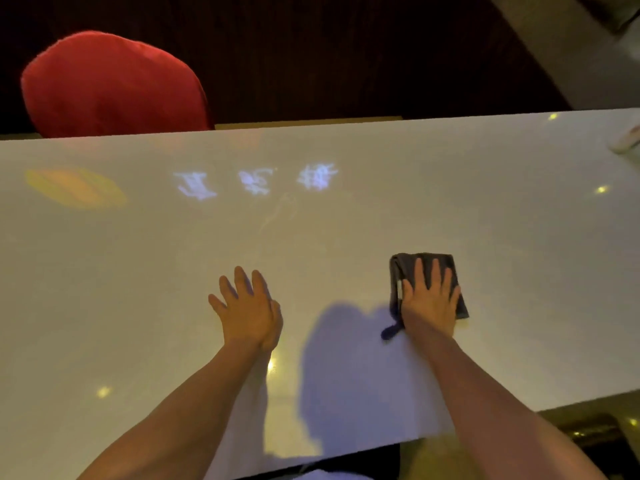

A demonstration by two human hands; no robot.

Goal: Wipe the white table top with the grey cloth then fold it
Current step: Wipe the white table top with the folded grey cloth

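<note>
Your right hand [429, 299] lies flat, fingers spread, pressing the folded grey cloth [453, 271] onto the white counter [138, 271] at the near right. Your left hand [247, 306] is open and empty, well left of the cloth, with a red chair [110, 84] beyond the far edge.

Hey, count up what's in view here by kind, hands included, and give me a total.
Hands: 2, left hand and right hand
Grey cloth: 1
White table: 1
Red chair: 1
Small white object at the far right edge: 1
Total: 6
</note>
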